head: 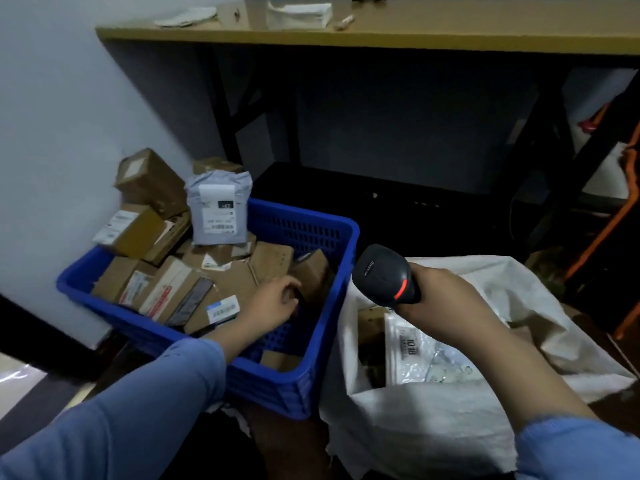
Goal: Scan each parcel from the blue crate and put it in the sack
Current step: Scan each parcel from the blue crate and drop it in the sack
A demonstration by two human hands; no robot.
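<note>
A blue plastic crate (332, 237) on the floor is piled with several brown cardboard parcels and one grey poly mailer (218, 207) standing at its back. My left hand (275, 301) reaches into the crate, its fingers curled around a small brown box (311, 273) near the right wall. My right hand (440, 299) grips a black barcode scanner (382, 273) with a red lit band, held above the open white sack (433, 420). Inside the sack lie a clear plastic-wrapped parcel (415, 355) and a brown parcel (369, 323).
A wooden table (346, 36) with black legs stands behind the crate, with white papers on top. More brown boxes (149, 181) lean against the pale wall on the left. An orange and black frame (620, 220) stands at the right.
</note>
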